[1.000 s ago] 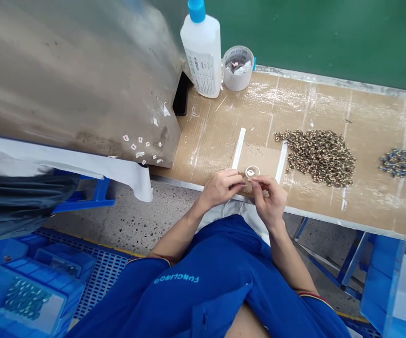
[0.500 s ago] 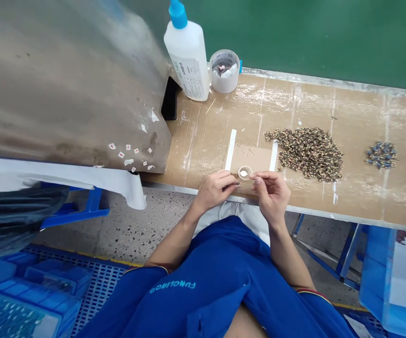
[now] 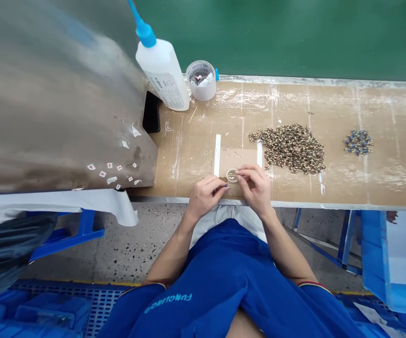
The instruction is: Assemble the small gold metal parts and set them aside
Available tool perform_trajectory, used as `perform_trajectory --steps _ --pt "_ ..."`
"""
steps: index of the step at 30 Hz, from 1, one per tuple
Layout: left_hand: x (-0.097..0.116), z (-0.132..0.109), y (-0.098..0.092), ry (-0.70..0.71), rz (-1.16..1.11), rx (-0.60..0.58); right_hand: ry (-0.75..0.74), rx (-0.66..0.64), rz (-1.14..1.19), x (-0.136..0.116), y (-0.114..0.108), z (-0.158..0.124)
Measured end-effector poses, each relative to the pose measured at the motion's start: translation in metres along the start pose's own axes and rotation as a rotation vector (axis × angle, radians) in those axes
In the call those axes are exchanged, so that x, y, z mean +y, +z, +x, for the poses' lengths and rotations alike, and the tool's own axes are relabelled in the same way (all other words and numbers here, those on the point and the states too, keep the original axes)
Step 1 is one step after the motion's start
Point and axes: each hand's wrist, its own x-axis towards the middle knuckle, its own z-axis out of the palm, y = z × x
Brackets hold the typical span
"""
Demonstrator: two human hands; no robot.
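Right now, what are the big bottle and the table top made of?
The bottle looks like cloudy white plastic, smooth and see-through enough to glow a little, and its blue tip looks like shiny plastic too. The table top seems to be brown cardboard under glossy clear tape, because it has straight creases and shiny streaks.

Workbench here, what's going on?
A person sits at a cardboard-covered bench with both hands over a small round dish on a cardboard square. The right hand has its fingertips at the dish's edge; the left hand is just beside it. A speckled brown heap and a smaller blue heap lie to the right.
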Motion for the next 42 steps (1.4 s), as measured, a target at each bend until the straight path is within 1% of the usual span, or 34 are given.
perform_trajectory --steps 4,6,8,11,12,13,15,17,19,23,28,32,35,39,42 --pt "0.000 0.001 -0.001 -0.032 -0.027 -0.002 0.036 -0.039 -0.007 0.002 0.001 -0.001" --pt "0.000 0.002 -0.001 -0.038 -0.051 0.005 0.046 -0.042 -0.007 0.004 -0.003 -0.001" --pt "0.000 0.002 -0.001 -0.038 -0.068 0.014 0.040 0.016 -0.053 0.009 -0.012 -0.001" --pt "0.000 0.002 -0.001 -0.038 -0.079 0.022 0.058 0.175 -0.231 0.021 -0.036 0.001" --pt "0.000 0.002 -0.001 -0.041 -0.080 0.022 0.076 0.203 -0.293 0.025 -0.044 0.002" --pt "0.001 0.002 -0.001 -0.045 -0.079 0.023 0.095 0.205 -0.341 0.029 -0.052 0.002" --pt "0.001 0.002 -0.001 -0.052 -0.077 0.022 0.111 0.148 -0.389 0.036 -0.065 0.002" --pt "0.001 0.001 0.000 -0.057 -0.077 0.021 0.093 0.072 -0.399 0.040 -0.070 0.002" --pt "0.001 0.001 0.000 -0.061 -0.078 0.017 0.065 0.020 -0.404 0.041 -0.071 0.003" --pt "0.001 0.001 0.000 -0.060 -0.085 0.003 0.043 -0.043 -0.438 0.043 -0.067 0.006" --pt "0.000 0.000 -0.002 -0.046 -0.089 -0.014 0.069 -0.085 -0.502 0.043 -0.074 0.008" --pt "0.000 0.000 -0.003 -0.028 -0.104 -0.017 0.158 -0.086 -0.431 0.037 -0.082 0.002" --pt "0.000 0.000 -0.004 0.024 -0.111 -0.028 0.216 -0.043 -0.321 0.030 -0.082 -0.004" --pt "-0.002 0.000 -0.004 0.113 -0.081 -0.053 0.244 -0.023 -0.146 0.016 -0.068 -0.014" --pt "-0.003 0.000 -0.005 0.147 -0.008 -0.116 0.318 -0.022 0.046 0.004 -0.053 -0.020"
